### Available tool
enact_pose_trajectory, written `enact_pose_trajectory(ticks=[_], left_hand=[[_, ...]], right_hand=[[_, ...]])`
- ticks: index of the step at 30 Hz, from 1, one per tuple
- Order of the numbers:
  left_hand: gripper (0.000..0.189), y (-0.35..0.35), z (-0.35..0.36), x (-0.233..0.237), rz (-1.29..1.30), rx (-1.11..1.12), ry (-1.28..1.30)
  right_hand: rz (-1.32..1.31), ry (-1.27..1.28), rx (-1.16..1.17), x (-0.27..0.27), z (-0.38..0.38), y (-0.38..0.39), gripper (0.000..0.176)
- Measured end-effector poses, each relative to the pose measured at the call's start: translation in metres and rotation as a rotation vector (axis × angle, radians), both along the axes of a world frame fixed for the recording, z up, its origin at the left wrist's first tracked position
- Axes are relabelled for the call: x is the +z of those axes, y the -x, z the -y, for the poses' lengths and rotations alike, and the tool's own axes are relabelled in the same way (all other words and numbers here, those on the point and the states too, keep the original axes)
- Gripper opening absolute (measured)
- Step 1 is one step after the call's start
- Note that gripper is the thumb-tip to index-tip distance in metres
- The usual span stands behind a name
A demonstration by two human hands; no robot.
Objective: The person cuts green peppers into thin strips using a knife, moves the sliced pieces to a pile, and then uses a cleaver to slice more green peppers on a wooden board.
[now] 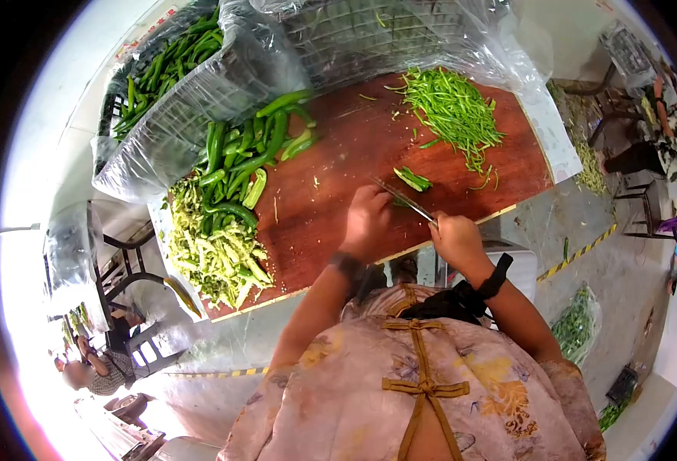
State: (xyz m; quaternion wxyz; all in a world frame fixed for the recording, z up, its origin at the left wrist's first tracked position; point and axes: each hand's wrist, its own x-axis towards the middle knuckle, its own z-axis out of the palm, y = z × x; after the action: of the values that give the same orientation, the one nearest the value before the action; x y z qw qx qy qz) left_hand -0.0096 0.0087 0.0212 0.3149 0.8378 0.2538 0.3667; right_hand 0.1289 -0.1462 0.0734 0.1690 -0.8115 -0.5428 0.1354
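My right hand [457, 240] is closed round the handle of a knife [414, 207], its thin blade pointing up and left across the board. My left hand [369, 219] is closed, its curled fingers by the blade. A green pepper piece [401, 202] shows beneath the blade, right at those fingers, which hide most of it. Just beyond the knife lies a cut pepper piece [412, 179]. Both hands are at the near edge of a reddish-brown wooden board [331, 230]. Thin green pepper shreds [454, 111] are heaped at the board's far right.
Whole green peppers [238, 157] are piled at the left, with pale pepper cores and scraps [212, 250] nearer me. Plastic-lined crates [400, 34] stand along the far side; another crate holds peppers [171, 65]. A bag of greens [577, 323] sits on the floor. A person [100, 369] is at lower left.
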Motion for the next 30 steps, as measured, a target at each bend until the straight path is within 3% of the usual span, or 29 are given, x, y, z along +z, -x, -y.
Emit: enact_pose_trajectory(ticks=[1,9,11,21,30], left_hand=[[0.014,-0.002,0.0,-0.004,-0.065,-0.074,-0.112],[0.013,-0.004,0.006,-0.009,-0.024,-0.075,-0.183],[0.012,-0.003,0.007,-0.005,-0.058,-0.04,-0.306],[0.01,-0.002,0.007,-0.011,-0.077,-0.081,-0.202],[0.013,0.0,0.005,-0.01,-0.085,-0.14,-0.167]], right_hand=[[0.003,0.047,-0.004,0.001,0.0,0.001,0.017],[-0.001,0.119,0.001,0.011,0.006,0.001,0.017],[-0.012,0.138,0.023,0.016,0.007,0.001,0.017],[-0.037,0.216,0.035,0.016,0.003,-0.003,0.018],[-0.058,0.057,0.08,-0.003,-0.04,0.008,0.018]])
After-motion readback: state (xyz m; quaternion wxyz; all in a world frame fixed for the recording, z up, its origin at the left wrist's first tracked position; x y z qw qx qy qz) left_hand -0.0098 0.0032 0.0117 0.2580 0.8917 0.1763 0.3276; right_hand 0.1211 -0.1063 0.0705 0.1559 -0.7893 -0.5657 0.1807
